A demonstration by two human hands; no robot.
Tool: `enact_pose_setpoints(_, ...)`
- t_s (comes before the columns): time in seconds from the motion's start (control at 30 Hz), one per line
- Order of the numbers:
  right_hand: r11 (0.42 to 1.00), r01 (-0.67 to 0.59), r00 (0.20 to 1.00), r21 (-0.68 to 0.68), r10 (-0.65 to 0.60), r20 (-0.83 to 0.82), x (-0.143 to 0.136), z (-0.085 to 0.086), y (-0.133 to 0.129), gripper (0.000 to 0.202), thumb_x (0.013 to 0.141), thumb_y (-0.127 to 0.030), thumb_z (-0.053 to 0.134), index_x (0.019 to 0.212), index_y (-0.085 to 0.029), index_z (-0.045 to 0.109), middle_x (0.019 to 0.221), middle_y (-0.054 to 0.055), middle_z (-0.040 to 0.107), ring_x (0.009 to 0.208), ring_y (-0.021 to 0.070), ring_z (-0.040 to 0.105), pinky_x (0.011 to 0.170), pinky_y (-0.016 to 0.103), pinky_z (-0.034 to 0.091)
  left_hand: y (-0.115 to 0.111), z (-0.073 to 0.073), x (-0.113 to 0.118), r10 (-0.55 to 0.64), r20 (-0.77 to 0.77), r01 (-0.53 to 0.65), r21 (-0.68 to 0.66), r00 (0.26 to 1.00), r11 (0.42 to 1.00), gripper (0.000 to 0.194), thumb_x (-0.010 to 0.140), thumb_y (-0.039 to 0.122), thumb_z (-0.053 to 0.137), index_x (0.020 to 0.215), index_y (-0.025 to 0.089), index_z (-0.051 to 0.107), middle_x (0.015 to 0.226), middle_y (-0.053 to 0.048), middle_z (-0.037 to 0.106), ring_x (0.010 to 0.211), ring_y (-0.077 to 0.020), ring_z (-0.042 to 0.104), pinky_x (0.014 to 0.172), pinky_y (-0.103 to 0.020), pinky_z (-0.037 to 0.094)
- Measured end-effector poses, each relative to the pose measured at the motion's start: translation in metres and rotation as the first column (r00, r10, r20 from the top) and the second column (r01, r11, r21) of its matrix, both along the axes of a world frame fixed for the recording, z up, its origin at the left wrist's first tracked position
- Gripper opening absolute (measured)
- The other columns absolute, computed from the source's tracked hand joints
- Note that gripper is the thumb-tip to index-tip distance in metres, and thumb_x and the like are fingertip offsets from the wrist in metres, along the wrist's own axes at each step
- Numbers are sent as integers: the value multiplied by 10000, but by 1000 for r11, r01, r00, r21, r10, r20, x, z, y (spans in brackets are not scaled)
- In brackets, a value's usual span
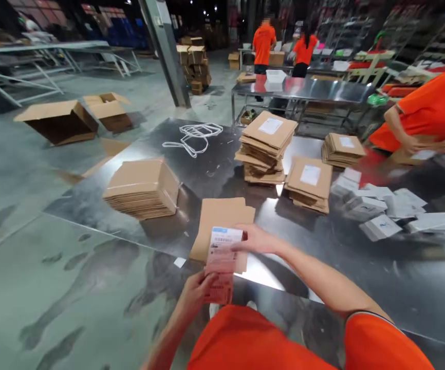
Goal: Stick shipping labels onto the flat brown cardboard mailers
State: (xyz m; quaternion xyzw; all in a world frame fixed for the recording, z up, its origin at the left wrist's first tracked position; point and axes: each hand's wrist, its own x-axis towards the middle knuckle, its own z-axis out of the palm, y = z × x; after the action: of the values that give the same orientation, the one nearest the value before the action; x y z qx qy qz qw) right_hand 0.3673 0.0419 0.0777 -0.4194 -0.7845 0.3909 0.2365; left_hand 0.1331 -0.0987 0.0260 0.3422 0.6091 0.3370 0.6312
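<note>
A strip of printed shipping labels (224,257) hangs between my hands at the near edge of the metal table. My left hand (197,290) pinches its lower, reddish part, thumb on top. At the upper right edge of the strip, the fingers of my right hand (255,239) close on the top label. Flat brown cardboard mailers (222,210) lie on the table just behind and partly under the labels. A small white paper piece (180,262) rests by the table edge, left of the mailers.
A strapped cardboard bundle (141,187) sits at left, white strapping (195,136) behind it. Labelled mailer stacks (266,149) and white boxes (380,226) stand at right. A co-worker in orange (434,108) holds a mailer there. Open cartons (58,121) lie on the floor.
</note>
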Motion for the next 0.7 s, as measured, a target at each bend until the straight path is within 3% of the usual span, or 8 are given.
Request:
enact_pose_setpoints(0.1, 968, -58, 993, -244, 32, -111, -27, -5, -27, 254, 827, -422, 604, 822, -176, 670, 650, -13, 603, 610, 136, 540, 561, 247, 447, 0, 28, -6, -141, 171, 111, 175, 975, 978, 699, 597, 555, 823, 1173, 188, 675, 1161, -107, 711, 1120, -315, 630, 926, -383, 525)
enact_pose_setpoints(0.17, 911, -130, 980, -390, 58, -191, -35, -8, -39, 244, 839, -399, 593, 751, -176, 636, 569, -38, 530, 546, 117, 489, 528, 237, 406, 5, 42, -6, -106, 239, 44, 249, 965, 967, 753, 603, 467, 850, 1274, 223, 610, 1305, -106, 639, 1217, -309, 572, 981, -379, 490)
enact_pose_setpoints(0.27, 880, -215, 966, -423, 127, -227, -43, -11, -55, 278, 879, -433, 550, 798, -187, 652, 647, -25, 574, 604, 130, 515, 573, 252, 425, 18, 44, 1, 131, 168, -162, 187, 977, 969, 435, 639, 447, 809, 939, 158, 683, 916, -74, 721, 830, -220, 663, 752, -311, 522)
enact_pose_setpoints(0.37, 939, -85, 991, -335, 46, -122, -48, -11, -64, 318, 890, -489, 547, 911, -202, 683, 796, -1, 651, 726, 153, 565, 665, 276, 446, 28, 30, 10, 221, 13, -219, 180, 975, 959, 322, 663, 449, 741, 651, 157, 606, 595, 16, 582, 566, -118, 511, 575, -240, 416)
enact_pose_setpoints(0.43, 953, -26, 999, -302, 15, -37, -47, -12, -64, 309, 884, -485, 559, 876, -198, 673, 741, -15, 629, 687, 140, 544, 634, 260, 419, 30, 18, 14, 213, -60, -196, 210, 975, 958, 320, 654, 430, 724, 577, 169, 556, 545, 43, 500, 545, -94, 428, 534, -222, 346)
enact_pose_setpoints(0.53, 969, -41, 997, -244, 55, 52, -45, -17, -51, 279, 888, -414, 544, 747, -188, 626, 660, -30, 573, 627, 120, 499, 585, 241, 370, 28, -4, 12, 215, -90, -194, 195, 972, 961, 371, 639, 409, 721, 518, 189, 449, 513, 66, 389, 527, -73, 328, 493, -221, 267)
enact_pose_setpoints(0.6, 990, 11, 995, -138, 2, 99, -44, -22, -33, 261, 905, -362, 499, 743, -191, 612, 696, -13, 594, 668, 133, 531, 622, 253, 389, 25, -19, 6, 190, -66, -179, 152, 980, 972, 365, 626, 423, 734, 547, 183, 470, 521, 66, 402, 517, -71, 331, 477, -219, 264)
enact_pose_setpoints(0.7, 988, 154, 972, 3, -153, 178, -43, -31, 3, 244, 920, -360, 466, 817, -197, 617, 785, 25, 640, 759, 170, 581, 701, 295, 425, 16, -42, -9, 121, 5, -122, 42, 993, 992, 364, 573, 440, 773, 679, 139, 595, 592, 29, 542, 539, -98, 461, 488, -219, 368)
